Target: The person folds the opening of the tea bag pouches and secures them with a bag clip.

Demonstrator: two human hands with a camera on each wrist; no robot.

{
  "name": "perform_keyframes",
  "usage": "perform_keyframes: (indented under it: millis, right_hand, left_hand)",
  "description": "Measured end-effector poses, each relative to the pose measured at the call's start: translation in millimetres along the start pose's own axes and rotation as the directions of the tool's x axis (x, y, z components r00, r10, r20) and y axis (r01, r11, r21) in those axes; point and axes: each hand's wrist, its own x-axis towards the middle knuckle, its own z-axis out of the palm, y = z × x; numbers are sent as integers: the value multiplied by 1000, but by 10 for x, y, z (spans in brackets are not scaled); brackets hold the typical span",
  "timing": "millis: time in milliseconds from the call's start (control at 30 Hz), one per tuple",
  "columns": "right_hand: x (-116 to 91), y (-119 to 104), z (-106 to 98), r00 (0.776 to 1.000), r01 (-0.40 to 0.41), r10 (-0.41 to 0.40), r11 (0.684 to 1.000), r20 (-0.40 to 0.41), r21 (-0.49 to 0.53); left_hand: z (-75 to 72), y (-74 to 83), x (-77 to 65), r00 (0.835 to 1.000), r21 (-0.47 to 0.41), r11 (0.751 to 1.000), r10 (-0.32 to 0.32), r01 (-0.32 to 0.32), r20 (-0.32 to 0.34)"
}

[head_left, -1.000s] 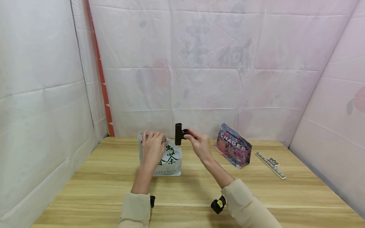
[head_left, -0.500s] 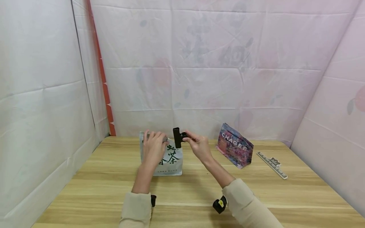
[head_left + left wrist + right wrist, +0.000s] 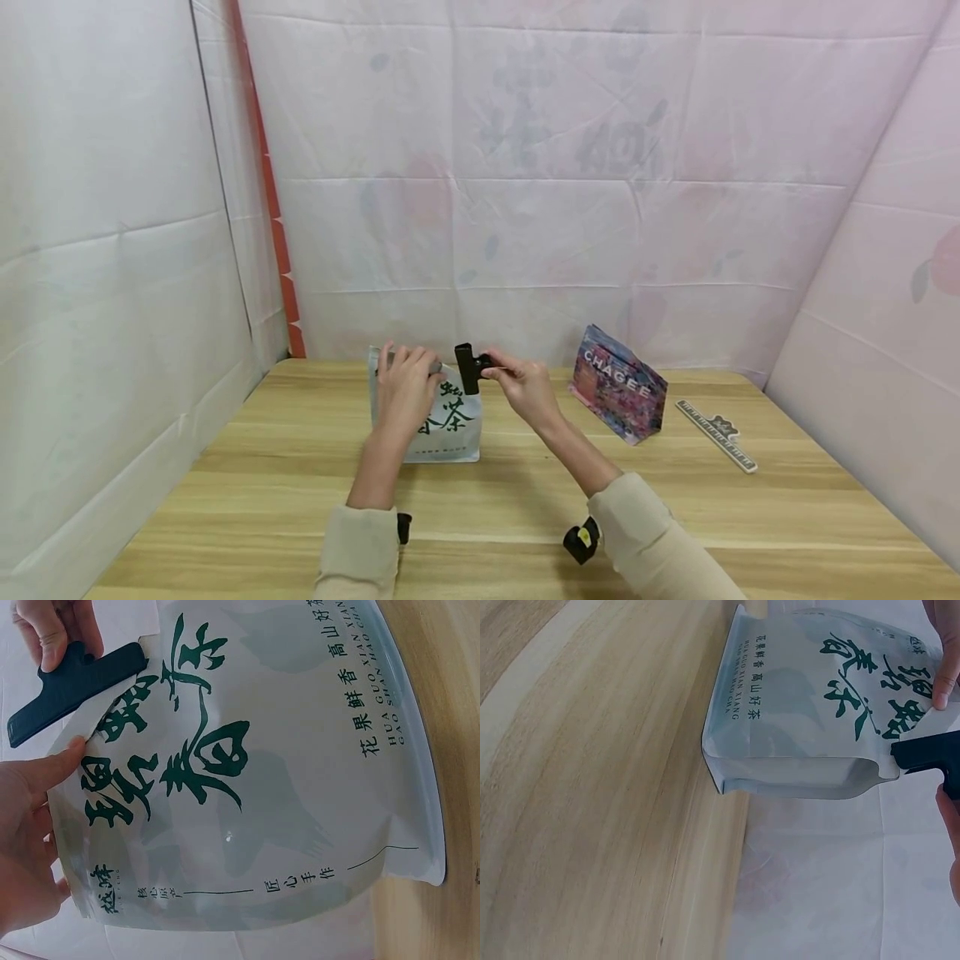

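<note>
- The pale tea pouch [image 3: 453, 442] bears large green brush characters, 春 and 茶 among them; smaller print reads 花果鲜香 高山好茶, with HUA GUO XIAN XIANG and GAO SHAN HAO CHA beneath
- More small characters, 匠心手作, run near one side edge of its front
- The purple pack [image 3: 618, 387], well to the right, says CHAGEE in white capitals
- On the keyboard-patterned strip [image 3: 716, 435] beyond that, the script is too small to read
- The tea pouch stands upright on the wooden table [image 3: 300, 500], base down, printed front towards the head camera
- The black clip [image 3: 467, 369] is at its upper right corner, long bar near vertical with the top leaning slightly left, handles pointing right; whether it bites the pouch, I cannot tell
- The left hand [image 3: 405, 392] grasps the pouch's top edge, thumb on the front
- The right hand [image 3: 525, 387] pinches the clip's handles
- The contents of pouch and pack are hidden
</note>
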Motion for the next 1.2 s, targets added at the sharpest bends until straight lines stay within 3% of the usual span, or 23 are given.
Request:
perform_keyframes:
  millis: [167, 400, 800, 1200]
  right_hand:
    - [17, 19, -2, 994, 108, -108, 994, 14, 2]
    - [63, 17, 9, 969, 248, -248, 965, 16, -88]
    - [96, -31, 16, 946, 324, -309, 924, 99, -202]
    - [70, -92, 15, 924, 381, -361, 893, 125, -238]
  left_hand:
    - [-10, -9, 0, 1000, -3, 1000, 4, -4, 9]
    - [-26, -18, -2, 1000, 1, 1000, 3, -3, 17]
    - [-23, -22, 7, 1000, -10, 1000, 7, -7, -5]
    - [6, 1, 1, 1000, 30, 999, 11, -11, -6]
